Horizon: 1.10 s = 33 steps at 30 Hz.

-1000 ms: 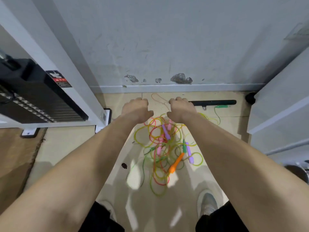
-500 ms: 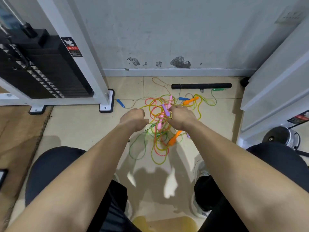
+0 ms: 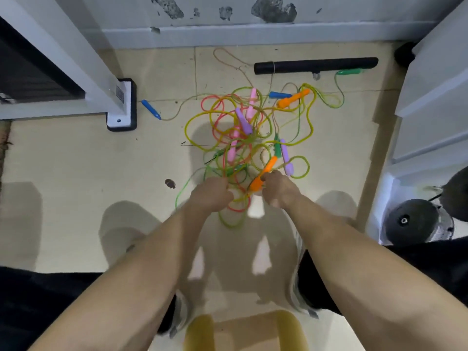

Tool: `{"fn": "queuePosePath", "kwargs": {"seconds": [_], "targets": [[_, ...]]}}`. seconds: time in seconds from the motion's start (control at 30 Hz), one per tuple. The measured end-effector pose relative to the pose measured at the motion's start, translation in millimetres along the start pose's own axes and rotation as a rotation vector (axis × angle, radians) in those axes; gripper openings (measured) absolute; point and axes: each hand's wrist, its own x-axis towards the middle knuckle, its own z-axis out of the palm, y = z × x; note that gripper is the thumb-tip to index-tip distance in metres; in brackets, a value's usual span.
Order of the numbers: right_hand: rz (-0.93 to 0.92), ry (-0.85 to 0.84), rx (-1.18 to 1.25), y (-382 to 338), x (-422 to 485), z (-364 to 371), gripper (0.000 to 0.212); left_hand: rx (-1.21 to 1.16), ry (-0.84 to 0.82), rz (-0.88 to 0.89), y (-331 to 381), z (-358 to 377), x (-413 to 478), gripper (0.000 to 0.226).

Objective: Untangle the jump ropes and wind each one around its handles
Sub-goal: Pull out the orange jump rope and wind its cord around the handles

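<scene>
A tangle of jump ropes [image 3: 253,138] in yellow, red and green lies on the tiled floor in front of me. Pink, purple [image 3: 285,158], green, blue [image 3: 151,109] and orange handles stick out of it. At the near edge of the pile my right hand [image 3: 278,191] pinches the near orange handle [image 3: 263,174]. My left hand [image 3: 211,195] is closed over rope loops beside it. A second orange handle [image 3: 293,98] lies at the far right of the pile.
A black bar [image 3: 316,65] lies along the grey wall behind the pile. A white machine frame with a black-and-white foot [image 3: 122,105] stands at the left, white panels at the right, a dark round weight [image 3: 410,221] at lower right. A stool edge shows below.
My head has tipped down and closer to the floor. Both hands have dropped to the near edge of the pile, and my right hand has taken hold of the near orange handle.
</scene>
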Motion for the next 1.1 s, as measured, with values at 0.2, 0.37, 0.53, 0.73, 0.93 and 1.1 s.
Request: {"fn": "queuePosePath", "kwargs": {"seconds": [0.2,0.37,0.53,0.73,0.93,1.1], "targets": [[-0.115,0.021,-0.075,21.3,65.1,26.0,0.051,-0.071,-0.021,-0.003,10.8,47.8,66.9,0.019],[-0.219,0.060,-0.219,26.4,100.7,44.9,0.061,-0.225,-0.064,-0.070,15.5,76.7,100.7,0.039],[-0.350,0.179,-0.348,33.8,111.5,55.2,0.051,-0.259,-0.082,-0.087,7.6,90.8,105.9,0.037],[-0.181,0.020,0.038,30.5,70.6,26.5,0.021,-0.132,-0.010,-0.020,1.9,84.1,82.5,0.048],[-0.011,-0.252,0.792,19.5,3.5,-4.4,0.028,-0.108,0.151,-0.024,-0.3,47.9,28.9,0.022],[-0.006,-0.328,1.019,-9.0,-49.3,-33.9,0.039,-0.162,0.252,0.082,-4.5,3.6,-16.4,0.019]]}}
